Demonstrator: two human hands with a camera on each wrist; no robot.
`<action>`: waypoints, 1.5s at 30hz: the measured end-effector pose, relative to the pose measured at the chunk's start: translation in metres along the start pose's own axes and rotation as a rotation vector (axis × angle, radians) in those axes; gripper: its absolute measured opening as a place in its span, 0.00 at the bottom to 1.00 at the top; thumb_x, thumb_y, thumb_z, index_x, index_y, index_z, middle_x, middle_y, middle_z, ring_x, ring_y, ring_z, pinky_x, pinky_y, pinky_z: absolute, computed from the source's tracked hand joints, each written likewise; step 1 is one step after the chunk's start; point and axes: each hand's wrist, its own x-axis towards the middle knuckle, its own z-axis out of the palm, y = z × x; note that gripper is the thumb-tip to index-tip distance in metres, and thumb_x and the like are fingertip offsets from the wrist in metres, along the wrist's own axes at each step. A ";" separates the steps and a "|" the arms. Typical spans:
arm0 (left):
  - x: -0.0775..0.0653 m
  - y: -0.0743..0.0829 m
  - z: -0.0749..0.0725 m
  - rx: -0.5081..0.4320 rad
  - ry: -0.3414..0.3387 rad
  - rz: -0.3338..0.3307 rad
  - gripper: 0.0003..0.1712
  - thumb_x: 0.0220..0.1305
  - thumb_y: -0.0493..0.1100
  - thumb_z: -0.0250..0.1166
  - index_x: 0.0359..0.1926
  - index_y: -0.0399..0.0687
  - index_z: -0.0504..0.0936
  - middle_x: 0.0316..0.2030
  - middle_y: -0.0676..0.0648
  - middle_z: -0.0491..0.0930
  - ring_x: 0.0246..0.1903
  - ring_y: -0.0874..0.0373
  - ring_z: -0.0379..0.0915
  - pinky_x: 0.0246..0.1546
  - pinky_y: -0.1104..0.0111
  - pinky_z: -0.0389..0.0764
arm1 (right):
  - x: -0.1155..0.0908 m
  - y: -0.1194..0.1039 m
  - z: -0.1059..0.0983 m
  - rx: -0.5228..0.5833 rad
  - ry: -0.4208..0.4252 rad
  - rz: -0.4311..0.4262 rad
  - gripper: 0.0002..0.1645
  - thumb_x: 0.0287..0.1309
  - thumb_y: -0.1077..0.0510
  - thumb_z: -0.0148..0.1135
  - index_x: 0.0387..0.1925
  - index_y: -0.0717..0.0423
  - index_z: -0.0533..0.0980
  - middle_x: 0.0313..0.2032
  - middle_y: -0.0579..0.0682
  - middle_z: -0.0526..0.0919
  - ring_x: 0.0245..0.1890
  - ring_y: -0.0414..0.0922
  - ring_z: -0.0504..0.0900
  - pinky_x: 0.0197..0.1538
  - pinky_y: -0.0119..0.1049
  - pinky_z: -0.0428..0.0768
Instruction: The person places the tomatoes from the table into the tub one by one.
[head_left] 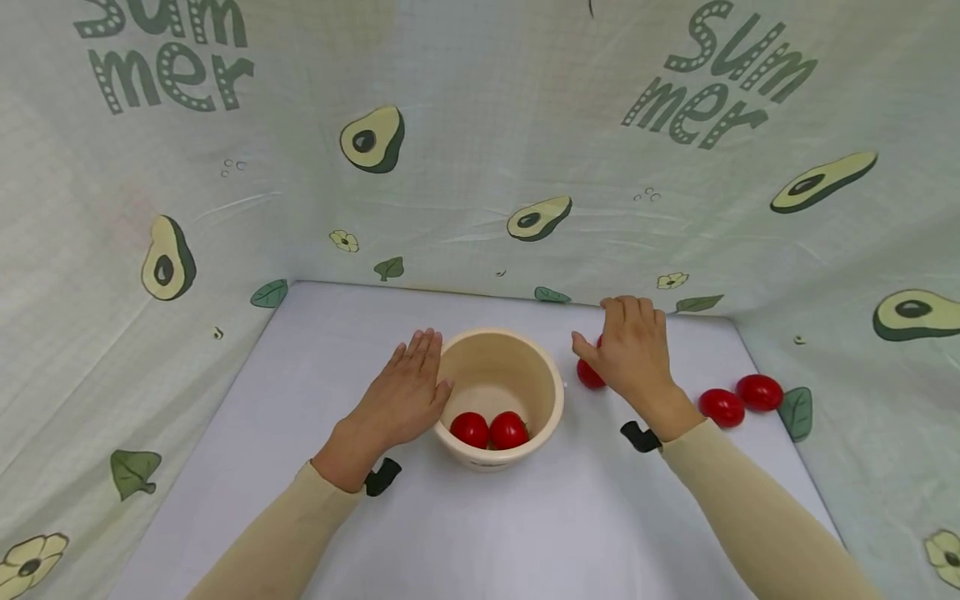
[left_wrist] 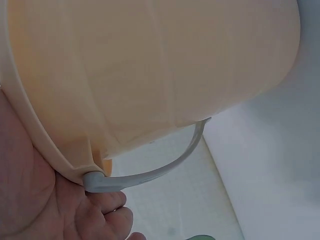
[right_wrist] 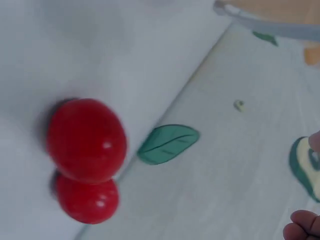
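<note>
Bucket (head_left: 495, 354) sits mid-table (head_left: 562, 517) with my left hand (head_left: 405, 387) laid along its left rim, fingers straight, palm against the edge, clasping nothing; I take this to be for steadying it. Two tomatoes (head_left: 469, 430) rest side by side on its floor, by the near wall. My right hand (head_left: 633, 346) hangs over a second pair of tomatoes (right_wrist: 87, 140) just right of the bucket, thumb spread from the fingers, with nothing in it; that spread suits something round, I judge. The hand partly hides this pair from above, and the right wrist view catches only fingertips at its edge, so I can't be sure how near they are. A third pair of tomatoes (head_left: 722, 408) lies farther right, past my wrist. The grey handle (left_wrist: 145, 176) hangs on the bucket's far side, and printed cloth (head_left: 450, 83) rises behind, which probably limits reach there.
</note>
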 end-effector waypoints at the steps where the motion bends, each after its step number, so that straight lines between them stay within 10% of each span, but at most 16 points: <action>1: 0.000 0.000 0.000 -0.001 0.000 0.000 0.43 0.83 0.55 0.47 0.83 0.31 0.47 0.83 0.33 0.48 0.84 0.39 0.40 0.83 0.47 0.47 | -0.006 0.007 0.004 -0.009 -0.024 0.018 0.39 0.56 0.41 0.72 0.48 0.76 0.76 0.43 0.72 0.81 0.42 0.67 0.76 0.38 0.58 0.75; 20: 0.001 0.000 0.001 0.006 -0.002 -0.005 0.43 0.83 0.55 0.46 0.83 0.31 0.46 0.83 0.34 0.48 0.84 0.40 0.40 0.83 0.48 0.48 | -0.076 0.028 0.060 -0.033 -0.408 0.210 0.45 0.55 0.38 0.76 0.52 0.74 0.71 0.48 0.72 0.78 0.49 0.67 0.74 0.50 0.64 0.77; 45: 0.000 -0.003 0.000 -0.001 0.003 0.010 0.44 0.82 0.55 0.49 0.83 0.31 0.46 0.83 0.33 0.48 0.84 0.39 0.40 0.83 0.47 0.48 | -0.058 0.019 0.051 -0.015 -0.364 0.210 0.42 0.53 0.38 0.70 0.46 0.75 0.73 0.40 0.69 0.78 0.44 0.64 0.74 0.45 0.59 0.75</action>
